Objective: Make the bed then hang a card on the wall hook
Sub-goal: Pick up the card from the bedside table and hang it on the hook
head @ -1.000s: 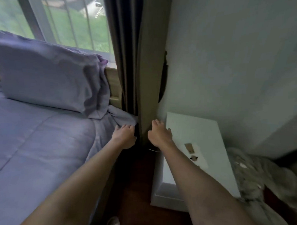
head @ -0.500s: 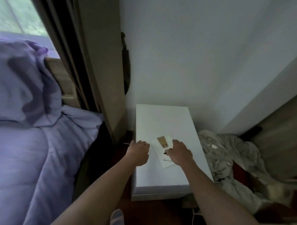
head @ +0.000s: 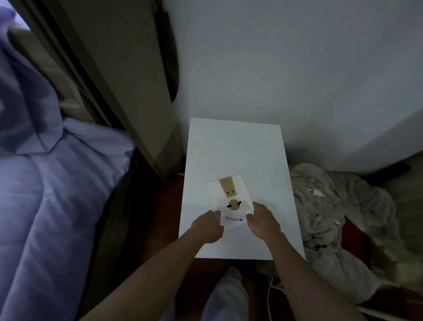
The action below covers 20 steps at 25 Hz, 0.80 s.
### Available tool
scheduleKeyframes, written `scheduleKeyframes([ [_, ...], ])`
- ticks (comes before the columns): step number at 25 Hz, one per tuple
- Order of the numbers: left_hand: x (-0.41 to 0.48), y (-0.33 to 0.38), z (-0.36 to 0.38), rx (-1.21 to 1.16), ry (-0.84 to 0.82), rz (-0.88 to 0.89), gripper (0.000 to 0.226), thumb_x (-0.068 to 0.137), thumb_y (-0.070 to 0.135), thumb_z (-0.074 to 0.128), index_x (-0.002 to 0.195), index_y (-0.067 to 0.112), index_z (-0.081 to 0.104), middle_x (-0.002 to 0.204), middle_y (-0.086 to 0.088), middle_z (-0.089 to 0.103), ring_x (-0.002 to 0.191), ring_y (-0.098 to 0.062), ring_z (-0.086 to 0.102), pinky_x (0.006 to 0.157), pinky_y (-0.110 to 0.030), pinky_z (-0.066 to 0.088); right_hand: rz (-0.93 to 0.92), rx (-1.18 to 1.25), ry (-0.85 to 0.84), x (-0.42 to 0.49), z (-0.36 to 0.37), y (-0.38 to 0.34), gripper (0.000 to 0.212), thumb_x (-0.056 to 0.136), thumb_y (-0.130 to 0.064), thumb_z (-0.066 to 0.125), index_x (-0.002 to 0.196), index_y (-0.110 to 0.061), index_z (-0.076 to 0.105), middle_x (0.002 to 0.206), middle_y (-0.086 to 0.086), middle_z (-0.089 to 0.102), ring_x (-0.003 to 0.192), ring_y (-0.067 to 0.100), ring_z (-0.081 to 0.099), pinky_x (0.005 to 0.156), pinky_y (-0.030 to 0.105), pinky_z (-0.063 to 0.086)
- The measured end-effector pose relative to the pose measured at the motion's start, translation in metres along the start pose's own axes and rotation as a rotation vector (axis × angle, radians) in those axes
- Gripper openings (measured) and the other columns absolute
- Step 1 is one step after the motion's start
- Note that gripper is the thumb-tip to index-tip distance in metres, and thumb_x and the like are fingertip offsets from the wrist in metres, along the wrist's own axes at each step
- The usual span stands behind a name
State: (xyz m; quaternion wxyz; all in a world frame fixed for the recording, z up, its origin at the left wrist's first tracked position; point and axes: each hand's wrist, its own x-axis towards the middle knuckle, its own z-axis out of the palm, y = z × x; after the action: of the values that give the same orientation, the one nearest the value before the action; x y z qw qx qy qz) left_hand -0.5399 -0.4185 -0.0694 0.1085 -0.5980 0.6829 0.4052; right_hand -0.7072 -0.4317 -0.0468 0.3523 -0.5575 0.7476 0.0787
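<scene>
A white card (head: 230, 194) lies on the white bedside table (head: 237, 147). It bears a tan cardboard strip, a round tan piece with two black pegs and a small blue loop near its front edge. My left hand (head: 209, 224) rests at the card's near left corner, fingers curled. My right hand (head: 263, 222) is at its near right edge, fingertips touching the card. I cannot tell whether either hand grips it. The bed (head: 46, 201) with lilac bedding fills the left side. No wall hook is in view.
A brown curtain (head: 127, 67) hangs between the bed and the table. A crumpled beige blanket (head: 329, 214) lies on the floor to the right of the table. A white cable (head: 270, 298) runs over the floor by my leg.
My view has turned from the bed and pillow to the bedside table. Both hands have moved from the bed's edge to the card and now sit on either side of it.
</scene>
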Motion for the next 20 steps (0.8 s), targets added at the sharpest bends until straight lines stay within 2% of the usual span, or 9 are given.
scheduleKeyframes([
  [2, 0.007, 0.012, 0.015, -0.098, 0.014, -0.08, 0.058, 0.094, 0.028, 0.049, 0.145, 0.011, 0.027, 0.145, -0.013, 0.04, 0.13, -0.03, 0.045, 0.107, -0.04, 0.041, -0.034, 0.025, -0.033, 0.017, 0.001, 0.009, 0.047, 0.096, -0.021, 0.041, 0.14, -0.007, 0.037, 0.143, 0.013, 0.042, 0.126, 0.029, 0.045, 0.101, 0.038, 0.039],
  [5, 0.013, 0.034, 0.04, -0.231, 0.029, -0.203, 0.07, 0.091, 0.031, 0.054, 0.148, 0.016, 0.016, 0.15, -0.01, 0.031, 0.132, -0.031, 0.04, 0.109, -0.046, 0.039, -0.052, 0.08, -0.046, 0.042, 0.004, 0.02, 0.035, 0.091, -0.018, 0.045, 0.122, -0.004, 0.049, 0.125, 0.017, 0.055, 0.102, 0.029, 0.054, 0.084, 0.033, 0.044],
  [9, 0.021, 0.058, 0.058, -0.285, 0.146, -0.329, 0.073, 0.091, 0.034, 0.055, 0.148, 0.016, 0.012, 0.148, -0.012, 0.027, 0.133, -0.033, 0.035, 0.108, -0.045, 0.036, -0.005, 0.081, -0.02, 0.054, 0.011, 0.022, 0.036, 0.092, -0.016, 0.045, 0.124, 0.0, 0.051, 0.125, 0.018, 0.058, 0.112, 0.034, 0.057, 0.082, 0.032, 0.044],
  [13, 0.029, 0.063, 0.055, -0.503, 0.257, -0.434, 0.077, 0.09, 0.036, 0.057, 0.149, 0.014, 0.013, 0.146, -0.016, 0.034, 0.13, -0.035, 0.042, 0.106, -0.045, 0.041, 0.049, 0.145, -0.001, 0.066, 0.008, 0.019, 0.032, 0.091, -0.016, 0.046, 0.113, 0.004, 0.058, 0.11, 0.02, 0.062, 0.103, 0.035, 0.061, 0.072, 0.03, 0.042],
  [16, 0.026, 0.054, 0.045, -0.71, 0.353, -0.577, 0.071, 0.088, 0.036, 0.06, 0.145, 0.01, 0.026, 0.14, -0.017, 0.043, 0.124, -0.035, 0.049, 0.101, -0.043, 0.046, 0.114, 0.313, -0.098, 0.077, 0.002, 0.023, 0.032, 0.087, -0.026, 0.053, 0.097, 0.002, 0.065, 0.093, 0.016, 0.065, 0.094, 0.034, 0.064, 0.072, 0.033, 0.048],
  [18, 0.022, 0.044, 0.035, -0.862, 0.439, -0.635, 0.055, 0.089, 0.034, 0.06, 0.134, 0.008, 0.045, 0.129, -0.015, 0.055, 0.115, -0.033, 0.057, 0.093, -0.042, 0.051, 0.127, 0.505, -0.216, 0.079, -0.002, 0.027, 0.023, 0.087, -0.03, 0.059, 0.086, -0.008, 0.066, 0.097, 0.015, 0.067, 0.094, 0.032, 0.063, 0.074, 0.037, 0.053],
  [20, 0.015, 0.036, 0.022, -1.078, 0.506, -0.605, 0.035, 0.091, 0.024, 0.059, 0.119, 0.004, 0.057, 0.118, -0.015, 0.062, 0.104, -0.03, 0.061, 0.084, -0.039, 0.053, 0.157, 0.69, -0.32, 0.073, -0.015, 0.023, 0.013, 0.089, -0.024, 0.063, 0.084, -0.012, 0.063, 0.094, 0.011, 0.065, 0.087, 0.026, 0.061, 0.068, 0.033, 0.051],
])
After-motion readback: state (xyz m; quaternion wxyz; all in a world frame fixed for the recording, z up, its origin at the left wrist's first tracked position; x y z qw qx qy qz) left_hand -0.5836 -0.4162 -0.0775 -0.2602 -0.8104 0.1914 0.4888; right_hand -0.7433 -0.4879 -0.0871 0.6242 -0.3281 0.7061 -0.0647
